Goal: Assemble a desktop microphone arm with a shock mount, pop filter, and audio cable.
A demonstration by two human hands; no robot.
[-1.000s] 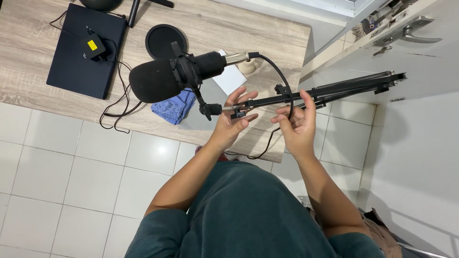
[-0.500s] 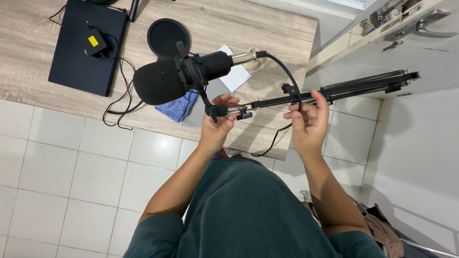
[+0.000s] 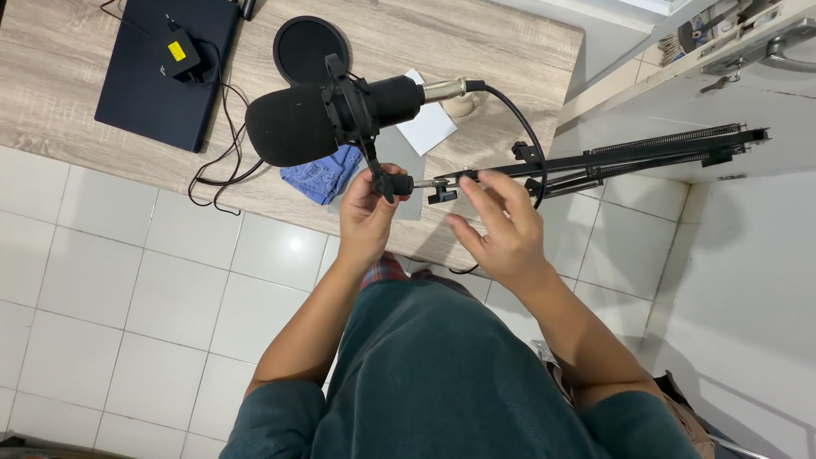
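A black microphone (image 3: 327,119) with a foam windscreen sits in a shock mount at the end of a black boom arm (image 3: 637,153). My left hand (image 3: 365,212) grips the black knob (image 3: 396,184) at the joint under the mount. My right hand (image 3: 497,225) is open, its fingers reaching up to the arm's thin end next to a small black clip (image 3: 442,195). A black cable (image 3: 520,127) loops from the microphone's rear down behind the arm.
A wooden desk (image 3: 510,51) holds a dark laptop (image 3: 166,72) with a black adapter and cords, a round black pop filter (image 3: 310,47), a blue cloth (image 3: 327,177) and a white card (image 3: 429,126). White floor tiles lie below. A white door with a handle (image 3: 786,55) stands at the right.
My right hand has left the cable loop and moved left to the arm's end. My left hand has closed around the mount's knob. The view has shifted slightly.
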